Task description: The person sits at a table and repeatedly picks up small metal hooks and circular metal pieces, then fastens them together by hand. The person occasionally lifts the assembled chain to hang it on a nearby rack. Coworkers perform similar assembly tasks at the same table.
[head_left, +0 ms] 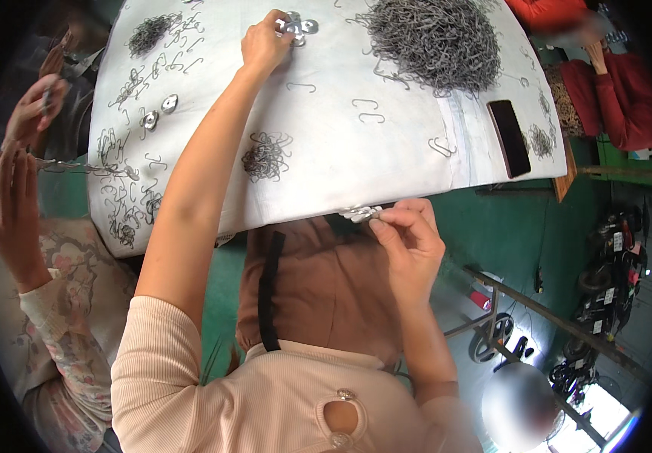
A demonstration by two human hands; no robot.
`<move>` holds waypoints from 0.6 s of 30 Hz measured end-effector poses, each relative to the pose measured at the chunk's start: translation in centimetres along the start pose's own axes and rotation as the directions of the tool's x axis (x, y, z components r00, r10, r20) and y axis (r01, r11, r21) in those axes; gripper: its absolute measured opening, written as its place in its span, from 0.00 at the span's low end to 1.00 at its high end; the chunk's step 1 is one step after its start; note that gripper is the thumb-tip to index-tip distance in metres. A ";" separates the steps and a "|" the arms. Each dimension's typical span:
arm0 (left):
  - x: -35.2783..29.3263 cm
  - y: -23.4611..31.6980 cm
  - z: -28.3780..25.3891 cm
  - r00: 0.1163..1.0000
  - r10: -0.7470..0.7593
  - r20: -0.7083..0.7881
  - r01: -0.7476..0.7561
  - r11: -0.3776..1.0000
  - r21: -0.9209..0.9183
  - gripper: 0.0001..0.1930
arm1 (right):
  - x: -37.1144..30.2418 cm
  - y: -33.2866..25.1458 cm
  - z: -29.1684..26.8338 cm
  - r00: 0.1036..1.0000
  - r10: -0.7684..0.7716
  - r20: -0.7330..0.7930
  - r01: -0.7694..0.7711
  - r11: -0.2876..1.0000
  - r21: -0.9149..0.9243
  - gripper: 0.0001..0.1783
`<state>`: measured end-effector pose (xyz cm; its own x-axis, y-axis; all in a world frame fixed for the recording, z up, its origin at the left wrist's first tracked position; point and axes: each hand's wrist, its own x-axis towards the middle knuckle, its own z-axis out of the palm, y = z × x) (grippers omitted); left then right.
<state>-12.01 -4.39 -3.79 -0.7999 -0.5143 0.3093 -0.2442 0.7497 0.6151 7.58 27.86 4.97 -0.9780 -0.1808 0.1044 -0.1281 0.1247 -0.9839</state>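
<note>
My left hand [263,44] reaches to the far side of the white-covered table, fingers closed at a small cluster of shiny round metal discs [308,27]. Its fingertips partly cover the nearest disc. At the near table edge, my right hand [416,235] pinches a short silver strip of overlapping metal pieces [359,214] between thumb and fingers. The strip points left from my fingertips, over the table edge. A small heap of S-shaped wire hooks [267,157] lies between my arms, and several loose hooks [364,103] are scattered to its right.
A large pile of dark wire hooks [439,41] covers the far right. A phone [508,140] lies near the right edge. To my left, another person's hands [13,204] hold a chain of hooks [84,165]. Two discs [170,103] rest nearby. A red-sleeved person [632,106] sits at right.
</note>
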 end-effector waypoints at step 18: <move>-24.0 12.9 -12.5 0.869 0.049 0.492 0.333 0.676 -0.657 0.10 | -0.6 1.1 0.5 0.997 -0.078 0.026 0.081 0.977 -0.198 0.06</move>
<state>10.91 12.42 5.73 -0.9770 -0.2052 -0.0577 -0.0719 0.0621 0.9955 8.05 27.66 3.72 -0.9604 -0.2155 0.1766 -0.2373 0.3002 -0.9239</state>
